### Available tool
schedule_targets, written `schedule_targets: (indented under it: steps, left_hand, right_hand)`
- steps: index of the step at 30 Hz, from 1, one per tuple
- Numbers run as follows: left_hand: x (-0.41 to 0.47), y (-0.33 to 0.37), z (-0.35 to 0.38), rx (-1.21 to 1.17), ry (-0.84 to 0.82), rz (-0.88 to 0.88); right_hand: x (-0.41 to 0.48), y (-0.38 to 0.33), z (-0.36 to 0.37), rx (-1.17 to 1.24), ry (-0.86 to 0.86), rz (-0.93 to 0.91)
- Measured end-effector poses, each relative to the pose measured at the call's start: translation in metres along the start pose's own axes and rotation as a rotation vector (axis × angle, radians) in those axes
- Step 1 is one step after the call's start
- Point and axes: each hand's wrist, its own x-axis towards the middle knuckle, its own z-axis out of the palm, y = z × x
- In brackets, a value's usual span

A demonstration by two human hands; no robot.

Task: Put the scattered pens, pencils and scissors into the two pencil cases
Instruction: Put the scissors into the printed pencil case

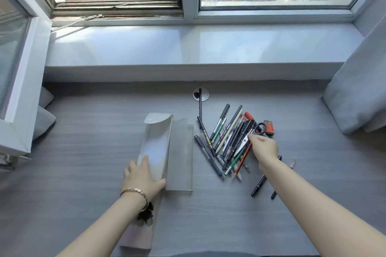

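Two translucent pencil cases lie side by side on the grey desk: a flap case with a snap button, its flap folded back, and a frosted box case to its right. My left hand rests on the near end of the flap case and grips it. A pile of pens and pencils lies to the right, with black-handled scissors on top. My right hand pinches the scissors near their pivot. Two dark pens and a pencil lie apart, partly under my right forearm.
A red box sits behind the pile. One black pen points into the round cable grommet. A raised window sill runs behind the desk. Grey curtains hang at the right; an open window sash juts in at left.
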Motion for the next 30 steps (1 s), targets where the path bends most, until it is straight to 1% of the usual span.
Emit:
schedule_targets:
  steps: [5, 7, 10, 12, 14, 15, 17, 18, 19, 20, 22, 23, 24, 26, 28, 30]
  left_hand:
    - [0.003, -0.002, 0.002, -0.087, 0.033, -0.025]
    - [0.003, -0.001, 0.002, -0.119, 0.040, -0.035]
    - [0.002, -0.001, -0.001, -0.169, 0.065, -0.038]
    - [0.001, 0.000, -0.007, -0.195, 0.131, -0.019]
    - [0.000, 0.005, -0.018, -0.189, 0.227, 0.033]
    - [-0.002, 0.008, -0.025, -0.173, 0.270, 0.068]
    - [-0.009, 0.016, -0.037, -0.124, 0.333, 0.146]
    - [-0.014, 0.020, -0.042, -0.095, 0.357, 0.193]
    - [-0.019, 0.023, -0.045, -0.066, 0.381, 0.248]
    - [-0.024, 0.026, -0.046, -0.037, 0.408, 0.307]
    - [-0.033, 0.030, -0.045, 0.015, 0.454, 0.396]
    - [-0.036, 0.032, -0.044, 0.034, 0.463, 0.424]
    - [-0.039, 0.033, -0.043, 0.048, 0.459, 0.440]
    - [-0.044, 0.033, -0.041, 0.063, 0.440, 0.458]
    - [-0.046, 0.030, -0.039, 0.095, 0.440, 0.464]
    - [-0.046, 0.028, -0.039, 0.143, 0.454, 0.465]
  right_hand:
    - [-0.004, -0.002, -0.008, -0.024, 0.075, -0.177]
    - [-0.003, -0.004, -0.009, -0.016, 0.109, -0.198]
    - [-0.002, -0.006, -0.008, 0.042, 0.131, -0.177]
    - [-0.007, -0.013, -0.006, 0.112, 0.099, -0.214]
    - [-0.016, -0.025, -0.004, 0.204, 0.040, -0.313]
    - [-0.024, -0.034, -0.003, 0.240, -0.014, -0.380]
    - [-0.040, -0.054, -0.002, 0.237, -0.183, -0.530]
    - [-0.048, -0.065, -0.001, 0.194, -0.292, -0.605]
    - [-0.056, -0.076, 0.000, 0.101, -0.387, -0.683]
    - [-0.061, -0.083, 0.003, -0.062, -0.447, -0.776]
    - [-0.069, -0.093, 0.012, -0.546, -0.481, -0.948]
    - [-0.072, -0.094, 0.017, -0.755, -0.467, -1.026]
    - [-0.073, -0.093, 0.023, -0.901, -0.460, -1.085]
    - [-0.074, -0.091, 0.032, -1.051, -0.468, -1.119]
    - [-0.073, -0.089, 0.037, -1.115, -0.481, -1.093]
    - [-0.071, -0.089, 0.039, -1.129, -0.485, -1.044]
